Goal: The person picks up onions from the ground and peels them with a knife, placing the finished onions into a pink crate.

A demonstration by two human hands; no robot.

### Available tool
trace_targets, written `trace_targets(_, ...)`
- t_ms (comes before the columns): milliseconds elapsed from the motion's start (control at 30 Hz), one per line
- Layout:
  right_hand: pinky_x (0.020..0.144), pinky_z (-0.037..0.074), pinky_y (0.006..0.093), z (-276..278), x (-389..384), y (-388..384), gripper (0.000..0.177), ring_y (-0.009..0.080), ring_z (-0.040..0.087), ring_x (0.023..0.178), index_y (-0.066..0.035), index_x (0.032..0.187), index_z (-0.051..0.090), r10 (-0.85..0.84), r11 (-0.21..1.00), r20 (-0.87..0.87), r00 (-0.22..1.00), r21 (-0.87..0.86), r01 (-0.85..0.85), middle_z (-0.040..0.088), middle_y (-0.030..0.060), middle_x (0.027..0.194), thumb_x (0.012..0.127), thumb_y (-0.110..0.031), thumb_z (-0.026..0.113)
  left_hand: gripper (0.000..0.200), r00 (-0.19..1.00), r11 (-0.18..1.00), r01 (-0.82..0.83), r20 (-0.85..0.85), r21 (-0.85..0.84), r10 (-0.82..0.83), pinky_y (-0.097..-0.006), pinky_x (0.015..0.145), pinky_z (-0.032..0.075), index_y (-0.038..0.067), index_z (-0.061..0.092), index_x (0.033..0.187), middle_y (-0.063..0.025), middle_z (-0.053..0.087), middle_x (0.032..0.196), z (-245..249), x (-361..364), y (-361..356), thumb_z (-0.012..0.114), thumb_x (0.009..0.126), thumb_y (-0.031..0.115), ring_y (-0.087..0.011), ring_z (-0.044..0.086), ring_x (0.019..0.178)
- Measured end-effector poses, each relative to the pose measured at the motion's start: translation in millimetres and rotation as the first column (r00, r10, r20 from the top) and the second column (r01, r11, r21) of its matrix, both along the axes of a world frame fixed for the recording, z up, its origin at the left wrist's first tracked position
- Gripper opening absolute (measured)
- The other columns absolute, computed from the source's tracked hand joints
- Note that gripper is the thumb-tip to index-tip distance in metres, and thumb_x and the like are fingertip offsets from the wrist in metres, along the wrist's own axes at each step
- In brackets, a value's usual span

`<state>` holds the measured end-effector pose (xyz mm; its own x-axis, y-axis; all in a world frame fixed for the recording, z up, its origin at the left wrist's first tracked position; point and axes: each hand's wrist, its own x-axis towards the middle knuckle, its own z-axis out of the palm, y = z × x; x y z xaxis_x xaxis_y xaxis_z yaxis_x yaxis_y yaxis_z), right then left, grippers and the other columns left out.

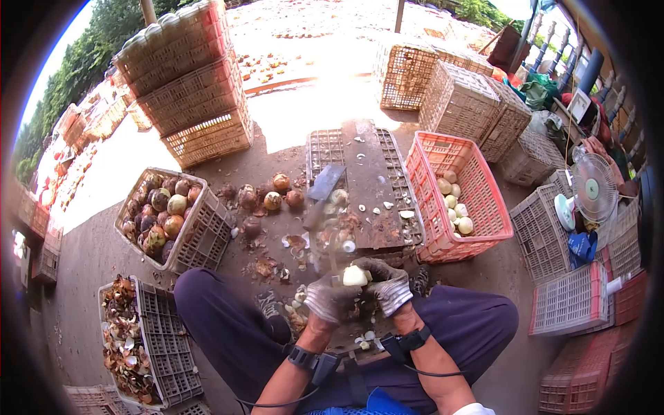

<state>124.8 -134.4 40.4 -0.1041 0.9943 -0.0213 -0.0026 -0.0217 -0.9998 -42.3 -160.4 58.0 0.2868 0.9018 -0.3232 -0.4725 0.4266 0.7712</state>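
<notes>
My two gloved hands meet in front of my lap, with a pale peeled fruit [355, 276] between them. My left hand [332, 294] closes on its left side, somewhat blurred, and a faint blurred streak rises above it that I cannot make out. On the other side, the fingers of my right hand [389, 285] wrap round the fruit. Just beyond lies a dark wooden board [377, 187] across an upturned plastic crate [325, 149]. A cleaver [326, 181] rests at the board's left edge. White scraps are scattered on the board.
A red crate [460, 145] at right holds white peeled fruits [465, 225]. Brown unpeeled fruits [158, 200] fill a crate at left; several lie on the floor. Shell scraps [128, 346] fill another crate. Stacked crates [197, 90] stand behind, and a fan [593, 185] is far right.
</notes>
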Motion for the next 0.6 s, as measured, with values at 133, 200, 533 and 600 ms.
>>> trace_targets(133, 0.095, 0.049, 0.0296, 5, -6, -1, 0.055, 0.0153, 0.061, 0.106, -0.001, 0.122, 0.061, 0.031, 1.0, 0.02, 0.999, -0.001, -0.031, 0.066, 0.0069, 0.118, 0.069, 0.011, 0.067, 0.028, 0.988, 0.982, -0.131, -0.065, 0.135, 0.141, -0.0242, 0.06, 0.049, 0.001, 0.063, 0.108, -0.0052, 0.067, 0.091, -3, 1, 0, 0.07, 0.081, 0.006, -0.0116, 0.062, 0.073)
trace_targets(200, 0.095, 0.049, 0.0292, 8, -8, -2, 0.057, 0.0153, 0.06, 0.108, -0.002, 0.126, 0.059, 0.058, 0.998, 0.02, 0.998, 0.028, -0.058, 0.065, 0.0076, 0.12, 0.071, 0.01, 0.067, 0.034, 0.94, 0.952, -0.089, -0.292, 0.292, 0.178, -0.0244, 0.063, 0.051, 0.0, 0.061, 0.11, -0.0057, 0.067, 0.094, -14, -2, 5, 0.071, 0.078, 0.004, -0.0119, 0.063, 0.077)
trace_targets(533, 0.089, 0.052, 0.0277, -7, -15, 0, 0.068, 0.0149, 0.062, 0.1, -0.001, 0.128, 0.057, -0.004, 0.989, -0.031, 1.0, -0.149, -0.001, 0.064, 0.0075, 0.117, 0.063, 0.006, 0.078, 0.04, 0.776, 0.877, -0.148, -0.496, 0.458, 0.39, -0.026, 0.072, 0.049, 0.001, 0.064, 0.108, -0.004, 0.065, 0.095, -31, 14, 12, 0.077, 0.071, 0.002, -0.0108, 0.058, 0.084)
trace_targets(600, 0.088, 0.052, 0.0283, -5, -13, 0, 0.068, 0.0154, 0.062, 0.099, -0.001, 0.124, 0.058, -0.06, 0.978, -0.07, 0.996, -0.206, 0.045, 0.064, 0.0075, 0.117, 0.06, 0.007, 0.079, 0.041, 0.79, 0.889, -0.156, -0.486, 0.431, 0.374, -0.027, 0.074, 0.049, 0.001, 0.064, 0.109, -0.0034, 0.065, 0.096, -26, 16, 13, 0.077, 0.071, 0.003, -0.0111, 0.057, 0.086)
